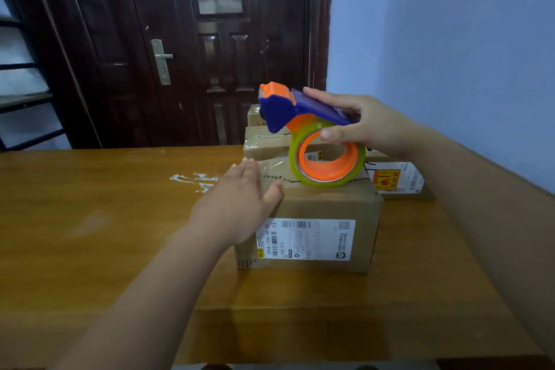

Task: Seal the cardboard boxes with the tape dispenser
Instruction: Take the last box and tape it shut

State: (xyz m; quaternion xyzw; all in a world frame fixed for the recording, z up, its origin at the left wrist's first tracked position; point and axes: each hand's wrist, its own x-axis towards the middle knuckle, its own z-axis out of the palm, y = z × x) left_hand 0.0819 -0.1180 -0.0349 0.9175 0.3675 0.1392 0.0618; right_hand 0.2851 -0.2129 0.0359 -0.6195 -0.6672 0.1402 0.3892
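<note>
Left hand (237, 207) beside leftward-pointing dispenser (280, 112)

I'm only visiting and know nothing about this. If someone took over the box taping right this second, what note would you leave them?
Left hand: flat against the near box, at its left top edge.
Right hand: grips the tape dispenser, its roll down at the box top.
Done: a clear tape strip runs from the roll to the left edge.
Left: draw it across the top seam, cut, press down. Then check the other boxes behind; I cannot tell whether they are sealed.
</note>
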